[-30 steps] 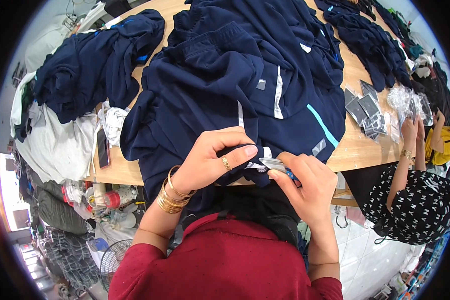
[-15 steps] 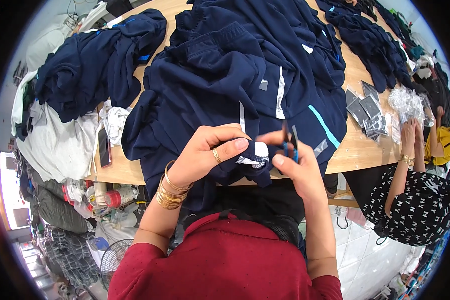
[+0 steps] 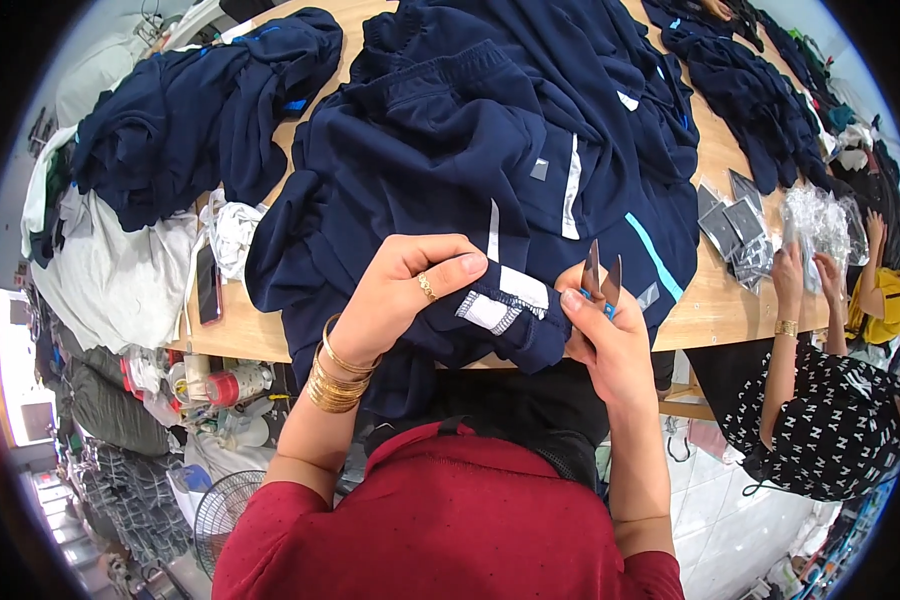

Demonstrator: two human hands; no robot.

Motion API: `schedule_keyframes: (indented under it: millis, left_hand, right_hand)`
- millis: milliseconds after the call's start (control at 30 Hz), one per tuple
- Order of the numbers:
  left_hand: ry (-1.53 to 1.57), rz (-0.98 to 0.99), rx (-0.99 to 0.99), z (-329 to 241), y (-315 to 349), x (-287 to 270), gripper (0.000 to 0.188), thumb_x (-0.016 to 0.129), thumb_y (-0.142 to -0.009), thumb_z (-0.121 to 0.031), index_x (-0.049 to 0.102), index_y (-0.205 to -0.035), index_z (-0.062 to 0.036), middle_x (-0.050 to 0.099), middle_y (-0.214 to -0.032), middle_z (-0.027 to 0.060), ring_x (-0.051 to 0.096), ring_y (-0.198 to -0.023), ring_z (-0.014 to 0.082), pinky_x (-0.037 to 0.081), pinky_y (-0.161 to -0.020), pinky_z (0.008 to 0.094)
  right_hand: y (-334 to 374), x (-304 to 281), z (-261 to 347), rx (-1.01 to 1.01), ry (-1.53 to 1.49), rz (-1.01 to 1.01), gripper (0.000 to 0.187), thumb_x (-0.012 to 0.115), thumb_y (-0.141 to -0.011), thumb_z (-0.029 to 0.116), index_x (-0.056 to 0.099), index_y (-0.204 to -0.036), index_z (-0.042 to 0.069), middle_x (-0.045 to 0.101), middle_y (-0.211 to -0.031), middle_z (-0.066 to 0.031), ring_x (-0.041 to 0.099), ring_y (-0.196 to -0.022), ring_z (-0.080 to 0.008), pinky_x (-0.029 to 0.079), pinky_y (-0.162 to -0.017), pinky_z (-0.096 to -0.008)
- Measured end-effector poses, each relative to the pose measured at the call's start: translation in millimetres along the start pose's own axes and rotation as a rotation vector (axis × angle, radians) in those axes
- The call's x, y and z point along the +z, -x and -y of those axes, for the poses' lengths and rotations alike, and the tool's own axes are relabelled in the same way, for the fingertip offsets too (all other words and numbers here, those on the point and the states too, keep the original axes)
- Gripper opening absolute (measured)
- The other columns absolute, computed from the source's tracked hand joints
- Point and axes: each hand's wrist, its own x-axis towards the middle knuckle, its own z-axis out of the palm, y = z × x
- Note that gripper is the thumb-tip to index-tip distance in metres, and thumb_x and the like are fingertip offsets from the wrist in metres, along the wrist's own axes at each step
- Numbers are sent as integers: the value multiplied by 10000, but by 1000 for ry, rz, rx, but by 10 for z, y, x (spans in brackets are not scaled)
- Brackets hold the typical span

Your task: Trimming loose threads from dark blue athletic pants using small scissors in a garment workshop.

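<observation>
1. One navy garment edge [image 3: 530, 338], held up btwn both hands at the near side of the wood table [image 3: 715, 312]; white strip [image 3: 523, 287] & white patch [image 3: 486, 313] on it, dark stitching alongside.
2. L hand [image 3: 420, 282]: thumb + fingers pinching the edge at its L end.
3. R hand [image 3: 606, 330]: fingers closed round snips [image 3: 591, 273], blades up & apart; hand also touches fabric's R end. Can't tell if it pinches it.
4. Just beyond hands: big pile of navy garments [image 3: 420, 160], one w/ gathered waistband [image 3: 450, 75]; light-blue strip [image 3: 654, 258] nr pile's R side.
5. Table, L: 2nd navy heap [image 3: 190, 110], grey cloth [image 3: 120, 280] hanging over edge, white cloth [image 3: 234, 242], phone [image 3: 209, 290] just beside it.
6. Table, R: dark flat packets [image 3: 727, 232], clear plastic bags [image 3: 813, 218]; co-worker's hand [image 3: 788, 265] nr bags.
7. Far R: co-worker's top [image 3: 820, 425], blk w/ white pattern.
</observation>
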Motion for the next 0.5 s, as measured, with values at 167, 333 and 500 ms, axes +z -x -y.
schedule_keyframes:
  millis: [167,333,500]
  left_hand:
    - [37,-1,9,68,15,-46,184,556,-853,-129,596,-824,49,560,-716,-22,479,-696,20,382,-631,170]
    - [34,-49,15,59,34,-34,175,554,-851,-118,595,-816,49,551,-707,-23,468,-684,17,374,-625,168]
    - [-15,-102,24,74,46,-48,181,555,-850,-120,580,-795,50,533,-691,-28,447,-668,16,362,-612,169]
  right_hand:
    - [-7,10,0,-8,46,-38,113,552,-859,156,528,-840,48,363,-568,82,276,-429,12,166,-385,-172]
    - [-22,-49,-18,63,-72,-24,141,567,-846,150,603,-913,32,406,-582,84,276,-426,23,157,-388,-169]
    - [-10,50,90,68,40,-52,231,518,-856,109,581,-1021,-39,381,-535,74,258,-385,12,172,-365,-167]
